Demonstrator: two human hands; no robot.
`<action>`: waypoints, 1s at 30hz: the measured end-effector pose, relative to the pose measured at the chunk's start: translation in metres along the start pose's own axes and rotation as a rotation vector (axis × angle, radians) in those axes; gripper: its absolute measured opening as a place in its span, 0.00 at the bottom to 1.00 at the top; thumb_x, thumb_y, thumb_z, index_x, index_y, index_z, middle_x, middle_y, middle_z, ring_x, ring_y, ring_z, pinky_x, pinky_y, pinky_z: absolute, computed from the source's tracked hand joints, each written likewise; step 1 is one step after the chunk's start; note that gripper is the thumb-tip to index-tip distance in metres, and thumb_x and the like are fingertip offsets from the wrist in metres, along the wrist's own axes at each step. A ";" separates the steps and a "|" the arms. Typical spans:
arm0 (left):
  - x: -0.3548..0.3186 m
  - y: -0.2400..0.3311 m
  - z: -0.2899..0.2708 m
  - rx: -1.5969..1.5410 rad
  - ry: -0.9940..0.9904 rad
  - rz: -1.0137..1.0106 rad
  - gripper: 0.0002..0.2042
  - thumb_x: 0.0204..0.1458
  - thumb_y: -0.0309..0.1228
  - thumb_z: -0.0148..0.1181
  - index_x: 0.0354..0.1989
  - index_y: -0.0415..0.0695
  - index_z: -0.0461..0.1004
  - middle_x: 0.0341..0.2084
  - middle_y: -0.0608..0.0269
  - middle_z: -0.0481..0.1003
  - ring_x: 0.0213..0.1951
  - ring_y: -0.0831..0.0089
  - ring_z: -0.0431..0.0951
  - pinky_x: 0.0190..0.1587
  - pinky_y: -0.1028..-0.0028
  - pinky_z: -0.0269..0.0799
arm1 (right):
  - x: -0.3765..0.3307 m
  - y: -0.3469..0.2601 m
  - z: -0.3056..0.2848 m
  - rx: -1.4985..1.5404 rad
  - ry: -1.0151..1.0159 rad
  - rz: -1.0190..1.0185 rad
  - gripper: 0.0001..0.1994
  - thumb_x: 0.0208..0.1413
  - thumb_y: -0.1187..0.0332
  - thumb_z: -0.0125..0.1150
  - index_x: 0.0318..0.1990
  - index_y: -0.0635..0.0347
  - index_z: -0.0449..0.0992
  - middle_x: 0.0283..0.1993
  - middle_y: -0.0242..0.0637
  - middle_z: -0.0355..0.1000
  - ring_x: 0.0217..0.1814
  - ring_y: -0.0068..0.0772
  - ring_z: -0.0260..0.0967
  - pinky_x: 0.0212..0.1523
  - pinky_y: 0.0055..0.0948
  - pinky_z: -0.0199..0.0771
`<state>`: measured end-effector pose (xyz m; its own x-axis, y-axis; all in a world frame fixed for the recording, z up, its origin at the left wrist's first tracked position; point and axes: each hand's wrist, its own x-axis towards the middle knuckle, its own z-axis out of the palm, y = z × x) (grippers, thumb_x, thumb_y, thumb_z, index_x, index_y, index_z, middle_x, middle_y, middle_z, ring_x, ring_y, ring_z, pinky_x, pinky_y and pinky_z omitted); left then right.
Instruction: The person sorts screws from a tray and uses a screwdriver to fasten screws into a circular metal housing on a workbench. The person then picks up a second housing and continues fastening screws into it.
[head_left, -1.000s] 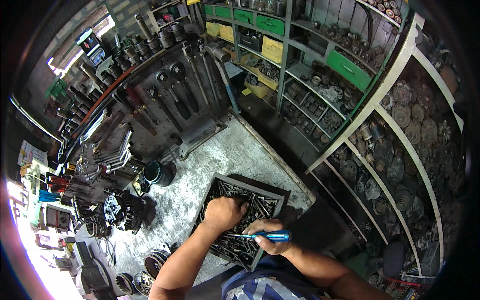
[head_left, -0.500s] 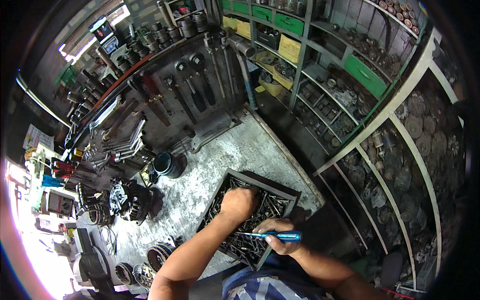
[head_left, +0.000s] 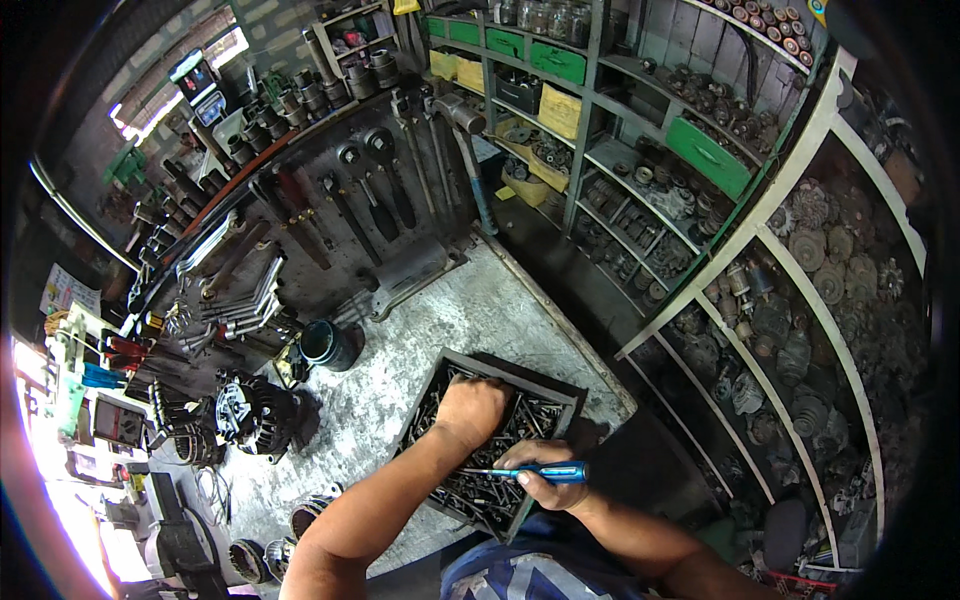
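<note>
A dark rectangular tray [head_left: 568,408] full of loose bolts and screws [head_left: 470,490] lies at the near edge of the workbench. My left hand [head_left: 472,408] is down among the bolts at the tray's far side, its fingers curled under. Whatever those fingers hold is hidden beneath the hand. Over the tray's near right part, my right hand [head_left: 540,470] is closed around a screwdriver [head_left: 566,472] with a blue handle. Its thin metal shaft points left across the bolts toward my left forearm.
On the metal-topped workbench [head_left: 430,320] stand a dark round cup [head_left: 322,343] and an alternator [head_left: 255,415]. Behind them, a tool board holds hammers [head_left: 470,150], ratchets and wrenches [head_left: 250,300]. Shelves [head_left: 640,210] with drawers and used parts rise at the right.
The whole view has shifted slightly, so the tray appears a little lower and further left. My left hand stays in the bolts, and my right hand keeps the screwdriver.
</note>
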<state>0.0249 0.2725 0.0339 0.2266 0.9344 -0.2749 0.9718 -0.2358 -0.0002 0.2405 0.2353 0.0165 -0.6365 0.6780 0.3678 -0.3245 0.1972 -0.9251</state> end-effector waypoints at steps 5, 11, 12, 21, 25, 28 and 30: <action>0.000 -0.003 -0.009 -0.060 -0.061 0.034 0.12 0.68 0.34 0.56 0.44 0.52 0.89 0.39 0.59 0.91 0.45 0.60 0.92 0.51 0.57 0.84 | 0.000 0.000 -0.001 -0.011 -0.006 0.015 0.13 0.68 0.65 0.63 0.46 0.68 0.83 0.47 0.54 0.86 0.48 0.46 0.87 0.54 0.42 0.86; 0.001 -0.005 -0.011 0.012 -0.147 0.001 0.14 0.69 0.40 0.57 0.42 0.51 0.89 0.40 0.57 0.91 0.44 0.59 0.92 0.52 0.56 0.84 | 0.002 -0.004 -0.002 -0.023 -0.007 0.018 0.12 0.66 0.65 0.64 0.46 0.68 0.83 0.45 0.54 0.87 0.47 0.46 0.87 0.53 0.42 0.87; -0.002 -0.008 -0.010 -0.029 -0.157 -0.076 0.15 0.69 0.42 0.58 0.43 0.51 0.90 0.40 0.57 0.90 0.44 0.58 0.92 0.52 0.56 0.84 | 0.003 -0.004 -0.001 -0.030 -0.007 0.011 0.12 0.66 0.65 0.64 0.46 0.68 0.83 0.45 0.54 0.87 0.47 0.46 0.88 0.52 0.42 0.87; -0.002 -0.028 0.011 -0.350 -0.060 -0.240 0.19 0.66 0.51 0.63 0.47 0.50 0.90 0.40 0.44 0.88 0.45 0.44 0.90 0.52 0.49 0.86 | 0.004 0.001 -0.001 0.007 0.029 -0.069 0.08 0.61 0.72 0.67 0.44 0.68 0.83 0.44 0.49 0.86 0.45 0.44 0.87 0.49 0.39 0.87; -0.004 -0.032 0.013 -0.521 -0.075 -0.294 0.17 0.65 0.46 0.69 0.53 0.48 0.90 0.48 0.43 0.88 0.53 0.46 0.88 0.59 0.52 0.83 | 0.006 -0.002 -0.001 -0.022 0.021 -0.032 0.10 0.62 0.68 0.65 0.43 0.68 0.84 0.44 0.52 0.87 0.46 0.47 0.88 0.52 0.41 0.88; -0.021 -0.035 0.015 -0.891 0.226 -0.236 0.12 0.62 0.35 0.75 0.50 0.44 0.90 0.44 0.46 0.86 0.50 0.50 0.87 0.57 0.57 0.81 | 0.007 -0.004 -0.002 -0.023 0.018 -0.049 0.10 0.63 0.68 0.65 0.43 0.68 0.84 0.44 0.52 0.87 0.47 0.47 0.88 0.51 0.41 0.88; -0.032 -0.037 0.016 -0.991 0.360 -0.257 0.10 0.60 0.30 0.76 0.48 0.43 0.90 0.42 0.50 0.83 0.49 0.54 0.84 0.56 0.60 0.80 | 0.005 -0.002 -0.003 -0.012 0.033 -0.061 0.10 0.62 0.69 0.67 0.44 0.68 0.83 0.44 0.51 0.86 0.45 0.46 0.87 0.50 0.40 0.87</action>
<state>-0.0192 0.2474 0.0275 -0.1426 0.9866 -0.0797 0.5769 0.1483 0.8033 0.2398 0.2405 0.0197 -0.5927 0.6872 0.4201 -0.3534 0.2467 -0.9023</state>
